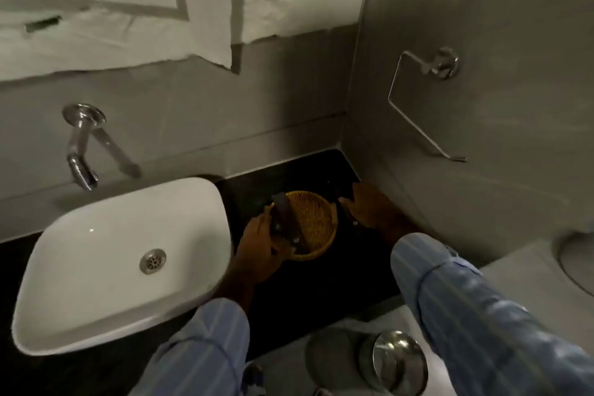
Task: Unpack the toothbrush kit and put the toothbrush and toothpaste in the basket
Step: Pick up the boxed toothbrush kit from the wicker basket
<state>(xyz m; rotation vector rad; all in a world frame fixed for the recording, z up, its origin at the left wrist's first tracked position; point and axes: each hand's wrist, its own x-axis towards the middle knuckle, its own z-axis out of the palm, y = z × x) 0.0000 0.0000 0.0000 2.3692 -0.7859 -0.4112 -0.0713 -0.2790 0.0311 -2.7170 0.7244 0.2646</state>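
Kit (pixel 284 219) over basket (pixel 316 225) rim

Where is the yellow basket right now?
In the head view, the yellow basket sits on the black counter, just right of the white sink, between the left hand and right hand.

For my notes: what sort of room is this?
Most likely a bathroom: a white basin under a wall tap and a metal towel ring on the grey side wall.
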